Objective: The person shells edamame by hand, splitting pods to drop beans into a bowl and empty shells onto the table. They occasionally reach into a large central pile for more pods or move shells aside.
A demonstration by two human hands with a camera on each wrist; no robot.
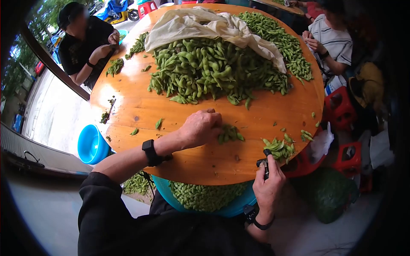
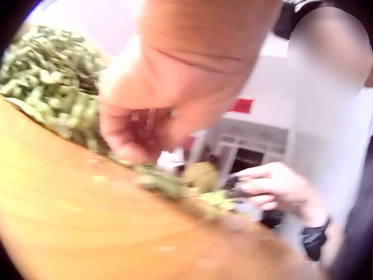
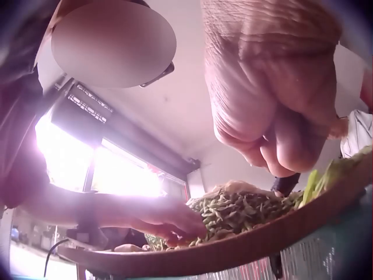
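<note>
A big heap of green edamame pods [image 1: 213, 70] covers the round wooden table [image 1: 141, 106], partly under a cream cloth [image 1: 200, 25]. My left hand [image 1: 215, 126] lies on the table in front of the heap, its fingers curled over a small bunch of pods [image 1: 229, 133]. In the left wrist view that hand [image 2: 140, 140] gathers pods [image 2: 157, 178] against the wood. My right hand [image 1: 268, 177] grips black scissors [image 1: 265, 164] at the table's near edge, just below a small pile of pods [image 1: 279, 147]. The right wrist view shows this hand [image 3: 280, 151] closed round the dark scissors [image 3: 285, 184].
A blue basin [image 1: 232, 208] full of pods sits under the near table edge. A blue bucket [image 1: 90, 145] stands on the floor at left. One person [image 1: 87, 42] sits at the far left and another [image 1: 333, 42] at the far right. Red stools [image 1: 341, 106] stand at right.
</note>
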